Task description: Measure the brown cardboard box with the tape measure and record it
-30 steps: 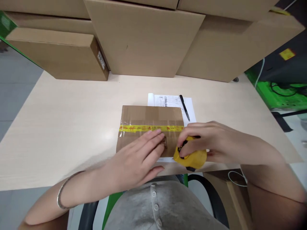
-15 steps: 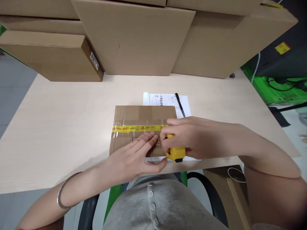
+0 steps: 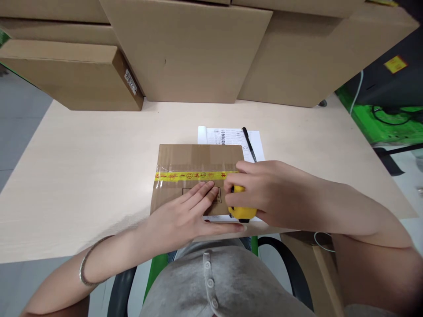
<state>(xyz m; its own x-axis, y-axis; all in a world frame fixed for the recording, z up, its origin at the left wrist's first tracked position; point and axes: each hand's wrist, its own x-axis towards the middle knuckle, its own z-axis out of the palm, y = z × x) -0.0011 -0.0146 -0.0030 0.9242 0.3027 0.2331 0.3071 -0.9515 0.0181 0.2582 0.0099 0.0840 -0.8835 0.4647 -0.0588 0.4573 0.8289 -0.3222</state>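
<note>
A small cardboard box (image 3: 198, 154) lies on the table, with clear tape and a yellow printed tape strip (image 3: 175, 177) across its top. My left hand (image 3: 188, 215) rests flat on the box's near part, fingers outstretched. Its thumb points right, along the near edge towards the tape measure. At the box's right side my right hand (image 3: 259, 189) is closed round a yellow and black tape measure (image 3: 243, 212). My fingers hide part of its case, and I cannot see a blade. Under the box, printed sheets of paper (image 3: 214, 136) stick out at the far side and the near edge.
A black pen (image 3: 249, 144) lies on the paper beyond the box. Large cardboard boxes (image 3: 191, 57) line the back of the table (image 3: 82, 176), with a flatter carton (image 3: 66, 81) at the left. Cables (image 3: 391, 116) lie on a green surface at the right.
My right hand and the tape measure have shifted slightly right. My left thumb has stretched further right along the near edge; the left fingers stay on the box.
</note>
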